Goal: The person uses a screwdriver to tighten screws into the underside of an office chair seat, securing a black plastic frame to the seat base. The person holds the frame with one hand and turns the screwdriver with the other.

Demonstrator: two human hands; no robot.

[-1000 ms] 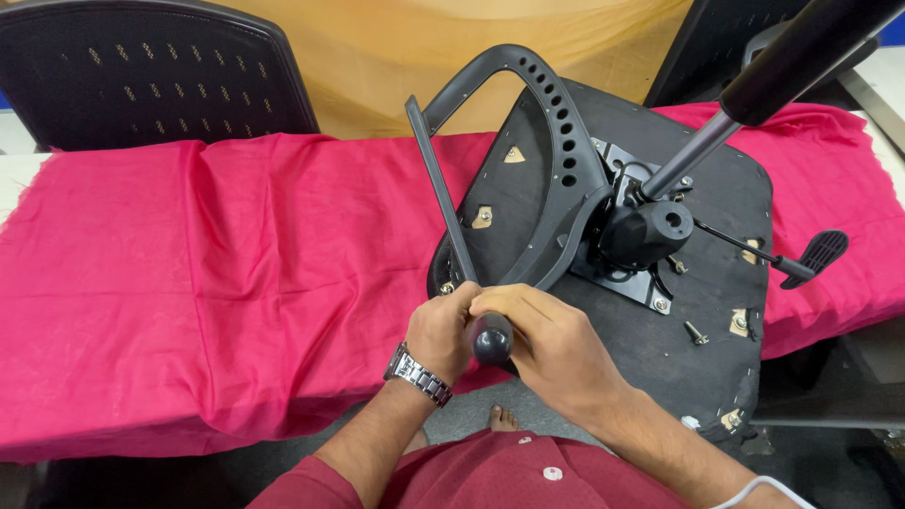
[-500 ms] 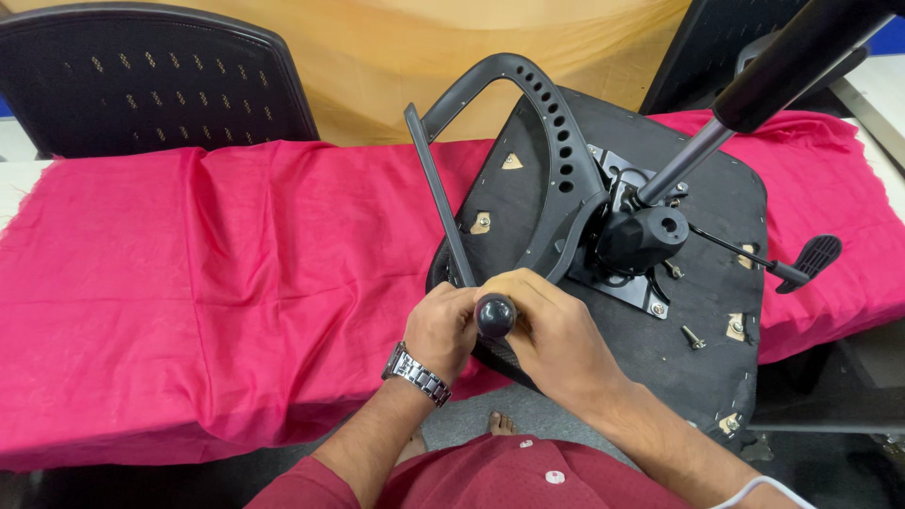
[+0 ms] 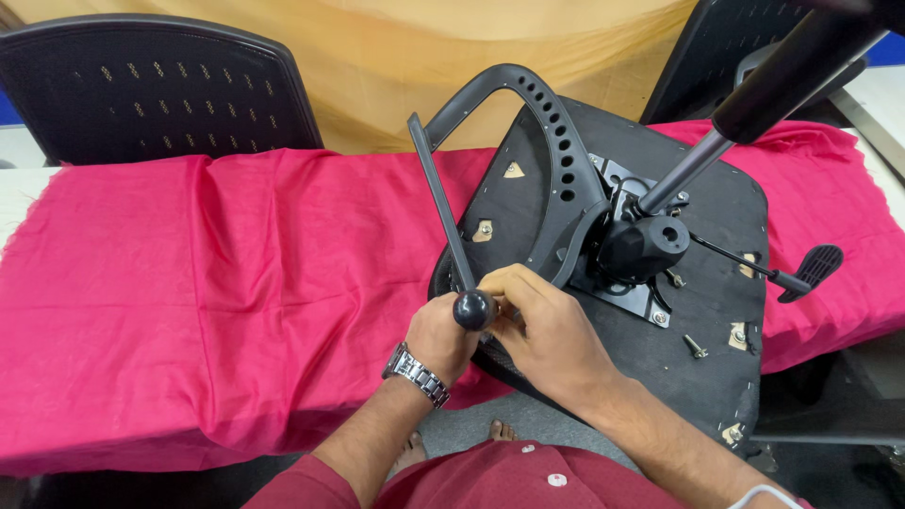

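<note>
My left hand point(image 3: 441, 336) and right hand point(image 3: 542, 332) grip the screwdriver point(image 3: 473, 308) against the upturned chair seat point(image 3: 660, 311), near the table's front edge point(image 3: 141, 443).

Silver wristwatch point(image 3: 416, 373), red buttoned shirt point(image 3: 490, 481)

A table point(image 3: 19, 193) carries everything here; only a pale strip of its top shows at the far left edge. A bright pink cloth point(image 3: 217, 302) covers nearly all of it, wrinkled in long folds and hanging over the near edge. An upturned black office chair seat point(image 3: 702, 339) lies directly on the cloth toward the right, underside up, its near corner jutting past the table edge. A loose screw point(image 3: 695, 346) rests on that underside, near the metal mounting plate point(image 3: 630, 294).
</note>
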